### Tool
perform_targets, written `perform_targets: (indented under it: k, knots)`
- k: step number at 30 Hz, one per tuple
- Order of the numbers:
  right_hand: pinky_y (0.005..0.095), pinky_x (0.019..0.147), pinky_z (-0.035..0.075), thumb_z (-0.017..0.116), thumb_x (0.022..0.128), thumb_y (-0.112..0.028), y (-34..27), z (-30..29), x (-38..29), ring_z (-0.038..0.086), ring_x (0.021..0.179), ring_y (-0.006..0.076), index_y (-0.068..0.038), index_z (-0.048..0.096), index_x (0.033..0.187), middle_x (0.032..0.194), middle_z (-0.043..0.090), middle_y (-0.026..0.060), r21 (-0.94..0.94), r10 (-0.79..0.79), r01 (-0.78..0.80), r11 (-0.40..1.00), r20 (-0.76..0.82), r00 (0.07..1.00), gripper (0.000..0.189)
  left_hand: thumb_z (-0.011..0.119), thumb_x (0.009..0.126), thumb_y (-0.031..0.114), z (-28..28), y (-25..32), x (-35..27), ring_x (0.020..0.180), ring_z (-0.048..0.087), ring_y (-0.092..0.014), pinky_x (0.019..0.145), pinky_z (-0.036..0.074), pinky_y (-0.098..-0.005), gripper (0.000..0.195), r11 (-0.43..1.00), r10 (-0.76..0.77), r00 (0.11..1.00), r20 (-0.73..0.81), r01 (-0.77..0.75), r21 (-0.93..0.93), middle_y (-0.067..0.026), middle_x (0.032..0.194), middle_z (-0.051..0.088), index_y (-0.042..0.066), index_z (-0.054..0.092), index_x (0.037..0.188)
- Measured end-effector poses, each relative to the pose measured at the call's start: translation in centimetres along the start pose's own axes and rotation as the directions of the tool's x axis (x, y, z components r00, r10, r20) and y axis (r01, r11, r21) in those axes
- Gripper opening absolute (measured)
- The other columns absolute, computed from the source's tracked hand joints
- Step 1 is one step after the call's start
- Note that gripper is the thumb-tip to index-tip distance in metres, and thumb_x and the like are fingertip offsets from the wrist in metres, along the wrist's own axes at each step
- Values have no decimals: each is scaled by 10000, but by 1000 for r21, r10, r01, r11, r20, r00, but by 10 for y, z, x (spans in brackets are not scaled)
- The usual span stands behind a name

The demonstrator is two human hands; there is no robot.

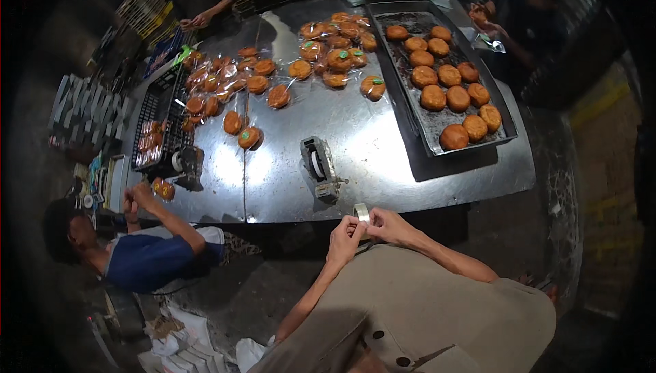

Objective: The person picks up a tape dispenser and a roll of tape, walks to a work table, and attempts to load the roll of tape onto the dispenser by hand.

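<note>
Both my hands meet just off the table's front edge, around a roll of clear tape. My left hand pinches it from the left, and my right hand has its fingers on the roll's right side. A grey tape dispenser with a white core inside stands on the metal table, a little beyond my hands. Farther back lie round brown buns in clear wrappers, some with green stickers. Unwrapped buns sit in a dark baking tray at the right.
A co-worker in a blue shirt is at the left, near a black plastic crate and another tape dispenser. Two more people stand across the table, at back left and back right. White sacks lie on the floor at lower left.
</note>
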State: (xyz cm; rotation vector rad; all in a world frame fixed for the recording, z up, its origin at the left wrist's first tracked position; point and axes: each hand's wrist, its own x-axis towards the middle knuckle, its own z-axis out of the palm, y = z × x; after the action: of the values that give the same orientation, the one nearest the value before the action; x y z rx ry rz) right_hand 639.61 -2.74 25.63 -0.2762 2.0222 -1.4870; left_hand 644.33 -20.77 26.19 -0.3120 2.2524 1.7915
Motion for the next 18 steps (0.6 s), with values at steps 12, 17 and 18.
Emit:
perform_targets:
  k: [12,17,18]
  knots:
    - [422,719,490,655,856,-474,-23,2,-32,659,848,311,26,610,944,919,674,222,-20,251,-256,966,-148,957,509,624,979,251,-3,5,17,747,680,-190,684,529,-337,248,931,112,951,287,-201,303,-128,826,684,7,590,1007]
    - [456,661,466,644,848,-524,-8,3,-34,628,768,320,26,578,907,847,647,235,37,162,-157,987,-208,965,558,597,997,214,-3,-9,39,718,550,-147,682,471,-303,212,868,249,885,394,-384,315,-96,812,615,3,575,986]
    - [461,657,468,640,856,-510,5,9,-28,635,770,316,31,583,906,840,648,233,30,110,-105,994,-233,966,546,579,1009,218,-2,-4,39,729,532,-143,688,466,-300,214,895,213,878,428,-352,275,-80,815,601,6,567,986]
